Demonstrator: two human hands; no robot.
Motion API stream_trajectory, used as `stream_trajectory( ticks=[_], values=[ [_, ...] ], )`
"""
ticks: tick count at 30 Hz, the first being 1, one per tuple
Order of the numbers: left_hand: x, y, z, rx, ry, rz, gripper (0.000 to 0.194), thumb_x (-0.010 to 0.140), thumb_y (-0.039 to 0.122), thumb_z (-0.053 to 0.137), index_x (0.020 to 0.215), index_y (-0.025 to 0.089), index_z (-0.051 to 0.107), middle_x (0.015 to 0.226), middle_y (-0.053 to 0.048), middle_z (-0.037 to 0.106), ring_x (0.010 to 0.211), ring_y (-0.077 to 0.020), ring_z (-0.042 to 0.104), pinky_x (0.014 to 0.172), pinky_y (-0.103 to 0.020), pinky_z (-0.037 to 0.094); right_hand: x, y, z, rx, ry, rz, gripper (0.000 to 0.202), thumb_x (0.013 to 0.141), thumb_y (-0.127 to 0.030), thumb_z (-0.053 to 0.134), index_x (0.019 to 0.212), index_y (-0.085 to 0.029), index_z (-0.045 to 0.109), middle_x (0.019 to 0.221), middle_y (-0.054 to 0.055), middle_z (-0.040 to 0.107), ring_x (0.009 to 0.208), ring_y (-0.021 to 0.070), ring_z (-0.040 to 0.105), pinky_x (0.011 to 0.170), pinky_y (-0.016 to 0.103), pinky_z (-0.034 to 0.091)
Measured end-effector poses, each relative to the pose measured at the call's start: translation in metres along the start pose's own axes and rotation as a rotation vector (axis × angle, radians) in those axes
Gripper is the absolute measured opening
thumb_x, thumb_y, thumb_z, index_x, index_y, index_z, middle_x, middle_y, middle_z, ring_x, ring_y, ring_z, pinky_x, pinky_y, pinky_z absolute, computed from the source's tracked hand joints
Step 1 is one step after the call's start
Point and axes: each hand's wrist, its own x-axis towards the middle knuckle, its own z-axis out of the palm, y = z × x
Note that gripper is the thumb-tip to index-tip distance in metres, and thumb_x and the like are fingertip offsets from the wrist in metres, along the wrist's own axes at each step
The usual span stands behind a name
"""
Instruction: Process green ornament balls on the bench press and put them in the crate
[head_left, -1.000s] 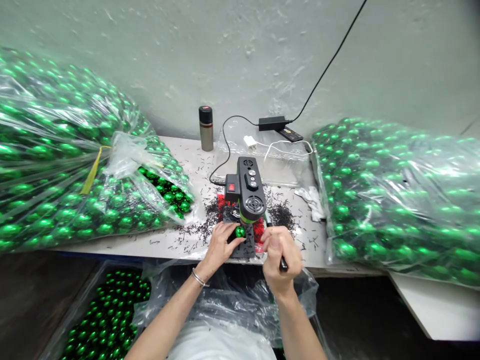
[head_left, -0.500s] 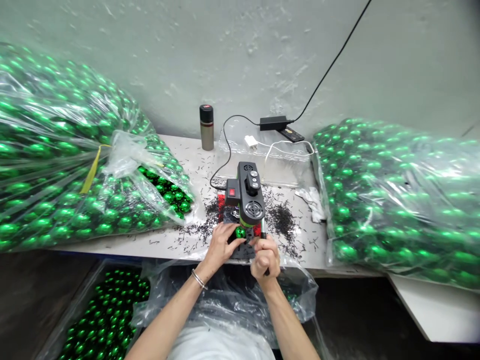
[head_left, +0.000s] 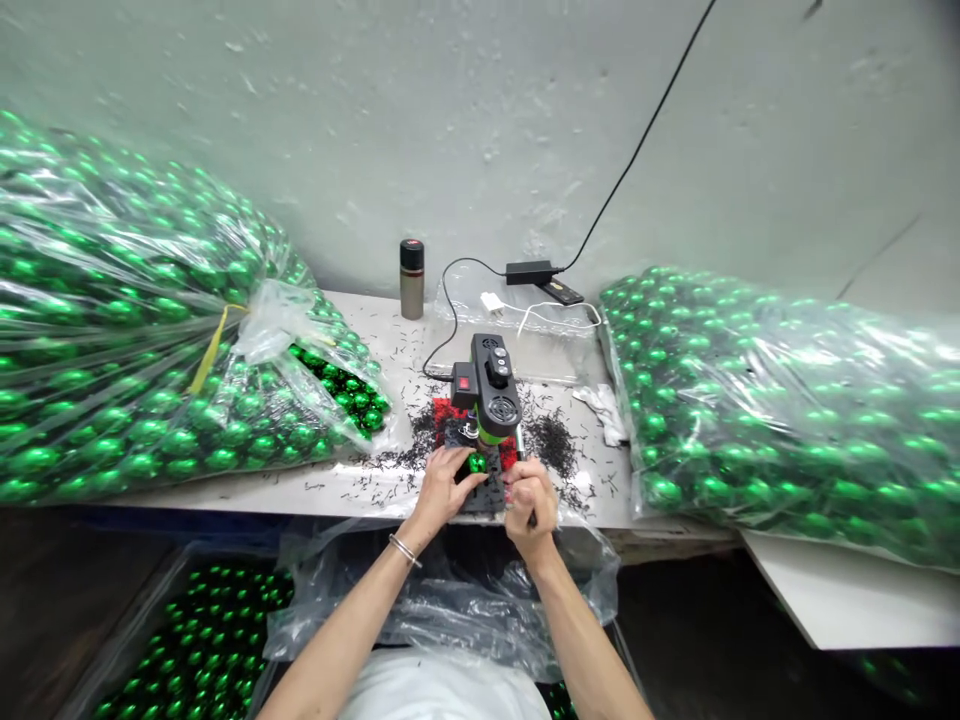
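Workshop (tabletop machine (head_left: 495,388), bagged balls (head_left: 182,441))

The right hand (head_left: 531,500) wraps around the black handle (head_left: 532,520), so most of it is hidden. The black machine (head_left: 495,390) covers the spot under its head. The left bag of green balls (head_left: 150,400) runs off at nine o'clock. The right bag (head_left: 765,420) runs off at three o'clock and looks smeary there. The black cord (head_left: 637,150) goes out the top at one o'clock. Both arms (head_left: 345,635) are cut off at six o'clock. The red mark (head_left: 412,242) on the bottle (head_left: 412,298), toward eleven o'clock, is too tiny to read.
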Motion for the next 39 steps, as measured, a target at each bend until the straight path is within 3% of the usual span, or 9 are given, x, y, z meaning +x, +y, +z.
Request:
stream_trajectory(
  ticks=[6,10,15,19,22,25,27,31,39],
  values=[
    [-0.036,0.014,-0.014,0.024,0.022,0.056,0.036,0.089,0.037,0.065,0.121,0.022,0.063,0.113,-0.011,0.069,0.107,-0.0274,0.063,0.098,-0.049,0.046,0.054,-0.025,-0.013,0.029,-0.017,0.261,0.031,0.096,-0.015,0.042,0.066,-0.02,0.047,0.067,-0.001,0.054,0.062,0.0108,0.054,0.059,0.026,0.042],
    [-0.061,0.018,-0.037,0.142,-0.035,0.128,0.064,0.082,0.053,0.068,0.135,0.021,0.053,0.126,-0.015,0.062,0.116,-0.0311,0.057,0.099,-0.049,0.045,0.052,-0.028,-0.01,0.054,0.035,0.273,0.033,0.095,-0.015,0.045,0.062,-0.02,0.047,0.064,-0.002,0.052,0.061,0.011,0.053,0.058,0.026,0.04],
    [-0.008,-0.013,-0.085,0.437,0.164,-0.098,0.033,0.099,0.03,0.045,0.127,0.017,0.057,0.126,-0.018,0.06,0.117,-0.0321,0.054,0.096,-0.049,0.042,0.036,-0.024,-0.006,0.084,0.05,0.283,0.033,0.095,-0.015,0.045,0.062,-0.02,0.047,0.064,-0.001,0.051,0.061,0.0118,0.053,0.056,0.026,0.039],
    [0.044,-0.044,-0.11,0.554,0.047,-0.312,0.019,0.091,0.018,0.054,0.104,0.009,0.065,0.098,-0.02,0.066,0.101,-0.0357,0.06,0.09,-0.048,0.041,0.035,-0.022,-0.007,0.08,0.038,0.27,0.032,0.094,-0.013,0.044,0.063,-0.02,0.047,0.065,-0.001,0.052,0.062,0.0121,0.054,0.056,0.026,0.04],
    [0.056,-0.053,-0.113,0.512,0.018,-0.335,0.008,0.086,0.016,0.06,0.091,0.011,0.065,0.083,-0.016,0.066,0.093,-0.0351,0.063,0.086,-0.046,0.042,0.034,-0.022,-0.007,0.072,0.048,0.232,0.031,0.092,-0.009,0.044,0.063,-0.02,0.046,0.064,-0.001,0.051,0.063,0.0121,0.054,0.057,0.027,0.041],
    [0.051,-0.051,-0.115,0.459,0.017,-0.352,0.019,0.086,0.023,0.062,0.103,0.013,0.063,0.091,-0.014,0.068,0.09,-0.0317,0.066,0.081,-0.041,0.045,0.032,-0.02,-0.008,0.055,0.029,0.192,0.03,0.091,-0.007,0.044,0.064,-0.02,0.046,0.063,-0.002,0.05,0.064,0.0123,0.054,0.058,0.027,0.041],
    [0.042,-0.046,-0.117,0.289,0.054,-0.399,0.033,0.087,0.032,0.063,0.115,0.016,0.058,0.099,-0.012,0.069,0.09,-0.0278,0.066,0.078,-0.037,0.048,0.031,-0.019,-0.008,0.045,0.02,0.173,0.03,0.091,-0.006,0.044,0.065,-0.02,0.046,0.063,-0.001,0.05,0.064,0.0122,0.054,0.057,0.027,0.041],
    [0.02,-0.027,-0.116,-0.392,0.155,-0.51,0.046,0.078,0.04,0.071,0.115,0.019,0.052,0.102,-0.007,0.069,0.091,-0.021,0.067,0.079,-0.033,0.052,0.031,-0.017,-0.007,0.037,0.033,0.141,0.029,0.09,-0.004,0.045,0.065,-0.02,0.045,0.062,-0.002,0.049,0.064,0.012,0.054,0.058,0.027,0.041],
    [-0.013,0.013,-0.077,-1.174,0.028,-0.765,0.046,0.068,0.033,0.082,0.108,0.017,0.067,0.085,-0.002,0.068,0.072,-0.0118,0.063,0.064,-0.021,0.049,0.033,-0.02,-0.008,0.037,0.001,0.149,0.029,0.09,-0.005,0.044,0.066,-0.02,0.046,0.065,-0.001,0.052,0.064,0.0118,0.054,0.057,0.026,0.042]
  ],
)
